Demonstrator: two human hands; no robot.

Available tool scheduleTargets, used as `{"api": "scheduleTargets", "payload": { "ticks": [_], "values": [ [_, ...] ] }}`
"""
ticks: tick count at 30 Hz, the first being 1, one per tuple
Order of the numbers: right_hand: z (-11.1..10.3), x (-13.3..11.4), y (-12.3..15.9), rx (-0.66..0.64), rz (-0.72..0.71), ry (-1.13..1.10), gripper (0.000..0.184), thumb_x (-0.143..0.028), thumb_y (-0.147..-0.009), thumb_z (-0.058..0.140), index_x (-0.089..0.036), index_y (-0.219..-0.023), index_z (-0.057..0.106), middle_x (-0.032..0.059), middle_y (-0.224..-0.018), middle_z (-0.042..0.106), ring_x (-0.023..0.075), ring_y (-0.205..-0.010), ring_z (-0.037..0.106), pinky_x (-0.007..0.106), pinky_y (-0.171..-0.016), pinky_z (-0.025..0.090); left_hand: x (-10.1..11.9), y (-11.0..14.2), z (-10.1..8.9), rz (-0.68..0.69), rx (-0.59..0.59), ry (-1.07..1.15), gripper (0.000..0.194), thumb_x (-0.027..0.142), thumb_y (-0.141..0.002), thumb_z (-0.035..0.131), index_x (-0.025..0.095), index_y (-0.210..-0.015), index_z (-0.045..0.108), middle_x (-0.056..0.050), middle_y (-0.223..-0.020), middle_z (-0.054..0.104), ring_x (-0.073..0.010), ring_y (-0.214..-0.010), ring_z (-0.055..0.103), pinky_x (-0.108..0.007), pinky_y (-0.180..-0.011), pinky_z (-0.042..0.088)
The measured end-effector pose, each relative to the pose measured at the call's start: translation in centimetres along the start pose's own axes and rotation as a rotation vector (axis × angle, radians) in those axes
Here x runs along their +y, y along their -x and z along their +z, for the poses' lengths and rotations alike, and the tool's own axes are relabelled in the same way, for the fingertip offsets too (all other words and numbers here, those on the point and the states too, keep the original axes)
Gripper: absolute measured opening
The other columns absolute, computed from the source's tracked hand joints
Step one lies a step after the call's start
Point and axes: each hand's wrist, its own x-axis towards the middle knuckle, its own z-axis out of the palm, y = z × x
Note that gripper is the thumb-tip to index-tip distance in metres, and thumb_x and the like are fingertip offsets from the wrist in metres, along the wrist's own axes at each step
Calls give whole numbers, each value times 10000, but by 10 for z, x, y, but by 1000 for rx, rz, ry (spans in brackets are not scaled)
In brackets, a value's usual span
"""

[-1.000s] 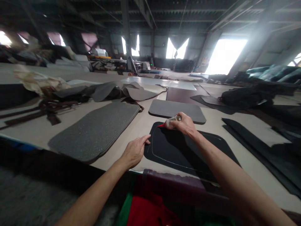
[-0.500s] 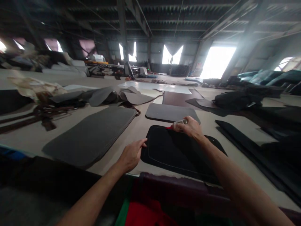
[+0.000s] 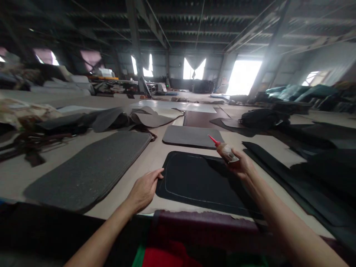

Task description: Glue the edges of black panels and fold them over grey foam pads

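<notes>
One hand, the right [image 3: 241,163], is gripping a bottle [image 3: 227,152] above the black mat [image 3: 200,180]; the left hand [image 3: 144,189] is touching the mat's left edge, fingers close together.

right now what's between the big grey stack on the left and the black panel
In the head view, the left hand and bare pale tabletop lie between the grey stack and the black panel.

Teal bundles [image 3: 314,92] far R, bright opening [image 3: 244,78] & pink curtain [image 3: 91,58] in bkgd.
</notes>
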Motion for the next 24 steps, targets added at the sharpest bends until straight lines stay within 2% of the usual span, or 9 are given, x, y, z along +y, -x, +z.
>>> {"api": "scheduleTargets", "payload": {
  "ticks": [2,5,7,10,14,17,21,24],
  "values": [
    [-5,-7,7,39,64,-59,159,-331,-933,591,-186,-981,635,79,-832,697,202,-642,661,320,-518,598,1,0,0,-3,-3,-12,436,207,-957,357,197,-1348,551,-53,-1145,703,-211,-1106,642,-385,-1034,474],
    [-8,-18,21,1,56,-248,188,-372,-960,586,-215,-1056,626,68,-959,722,217,-785,704,366,-653,646,0,0,0,-12,-7,-34,440,237,-961,355,206,-1353,552,-53,-1152,707,-216,-1103,650,-384,-1012,493],
    [-8,-23,29,-35,2,-354,183,-328,-902,662,-224,-1047,624,60,-1003,727,233,-873,709,407,-760,648,-2,1,0,-8,-10,-50,438,260,-963,356,213,-1348,561,-51,-1151,714,-218,-1106,656,-383,-1013,500],
    [-9,-29,34,-50,-97,-350,257,-222,-761,733,-221,-996,630,46,-971,728,238,-908,699,453,-879,619,-5,1,0,-13,1,-79,434,313,-971,366,218,-1341,573,-49,-1156,724,-225,-1109,668,-379,-1005,518],
    [-18,-32,29,-54,-275,-290,325,-274,-674,774,-257,-965,631,10,-945,713,247,-988,677,483,-970,565,-12,-3,0,-11,21,-107,434,378,-966,388,237,-1320,596,-25,-1146,741,-226,-1094,690,-354,-991,545],
    [-29,-33,22,-10,-338,-176,341,-386,-667,776,-271,-941,609,18,-977,703,262,-1041,656,470,-929,568,-21,-5,2,0,46,-114,431,426,-949,417,267,-1296,616,-5,-1149,748,-228,-1069,709,-327,-927,585],
    [-42,-33,9,70,-364,-8,437,-460,-625,803,-275,-945,570,10,-980,689,223,-905,666,358,-777,580,-34,-5,8,-5,81,-109,421,453,-928,437,298,-1259,646,8,-1160,751,-245,-1067,718,-345,-925,603],
    [-47,-36,-5,65,-373,72,526,-454,-598,832,-263,-1012,568,20,-977,686,215,-828,673,340,-720,571,-38,-5,10,-20,103,-103,417,481,-925,427,338,-1245,653,30,-1159,751,-262,-1053,724,-381,-913,616]
  ]
}}
